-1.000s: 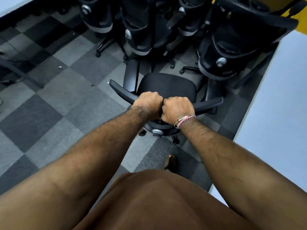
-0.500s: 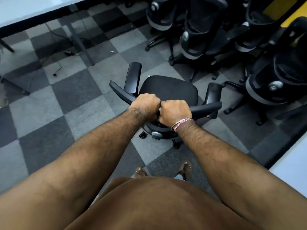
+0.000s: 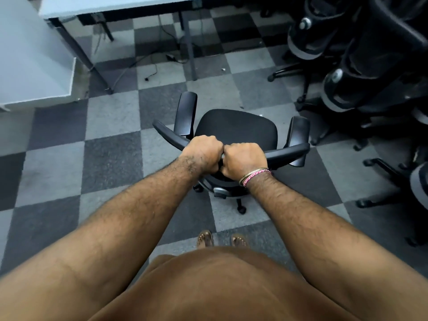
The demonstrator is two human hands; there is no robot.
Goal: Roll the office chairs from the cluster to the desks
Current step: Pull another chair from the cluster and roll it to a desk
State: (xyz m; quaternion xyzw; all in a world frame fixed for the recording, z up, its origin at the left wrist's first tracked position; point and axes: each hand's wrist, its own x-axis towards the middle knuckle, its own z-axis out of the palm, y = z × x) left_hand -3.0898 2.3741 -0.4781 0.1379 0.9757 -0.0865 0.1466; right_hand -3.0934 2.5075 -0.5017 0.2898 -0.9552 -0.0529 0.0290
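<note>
A black office chair point(image 3: 236, 129) with two armrests stands on the checkered carpet just in front of me, its seat facing away. My left hand point(image 3: 202, 154) and my right hand point(image 3: 244, 159) grip the top edge of its backrest side by side, knuckles touching. The cluster of black chairs point(image 3: 361, 72) crowds the right side. A pale desk point(image 3: 111, 4) runs along the top of the view, and a second desk point(image 3: 30, 59) fills the upper left corner.
Dark desk legs point(image 3: 191, 49) and loose cables point(image 3: 150, 68) lie on the floor under the far desk. Chair bases with castors point(image 3: 379, 167) stick out from the cluster at the right. My sandalled feet point(image 3: 205, 238) stand behind the chair.
The chair and I have turned left, away from the cluster. The cluster has slid to the right edge and the desks have come into view ahead. Both hands keep their grip.
</note>
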